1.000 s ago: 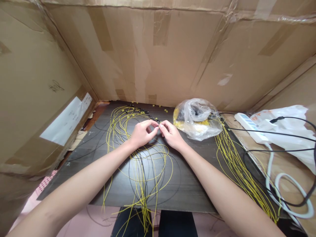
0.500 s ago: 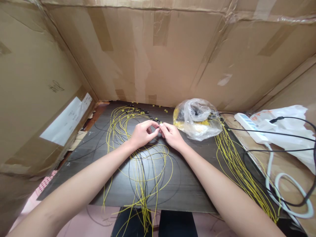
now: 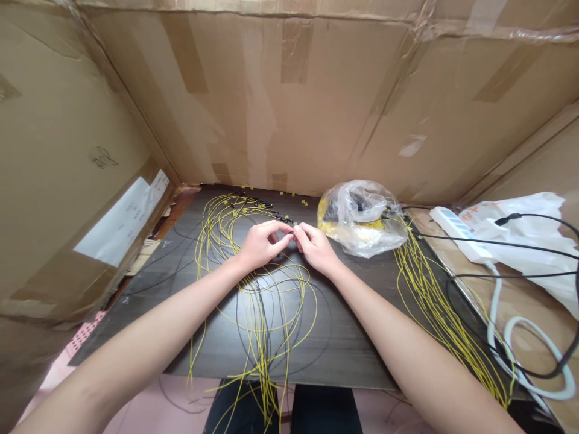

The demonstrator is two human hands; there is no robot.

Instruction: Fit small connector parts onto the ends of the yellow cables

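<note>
Over the middle of the table, my left hand (image 3: 263, 246) and my right hand (image 3: 315, 246) meet at their fingertips. Between the left thumb and forefinger shows a small dark wire end (image 3: 291, 234), mostly covered. My right thumb and forefinger are pinched right beside it; what they hold is hidden. Loops of thin yellow wire (image 3: 260, 328), with some black ones among them, spread beneath my hands and hang over the front edge. Just beyond the fingers lie black wire ends (image 3: 265, 204) in a row, with small yellow bits (image 3: 304, 203) scattered around.
A clear plastic bag (image 3: 382, 238) with yellow and black contents stands at the back right. From it a bundle of yellow wires (image 3: 434, 307) runs to the front right. Beyond are a white power strip (image 3: 456, 232) and cables. Cardboard walls (image 3: 253, 108) enclose the table (image 3: 149, 313).
My hands hold almost the same place and pinch. The fingertips have shifted very slightly; the wires and the bag look unmoved.
</note>
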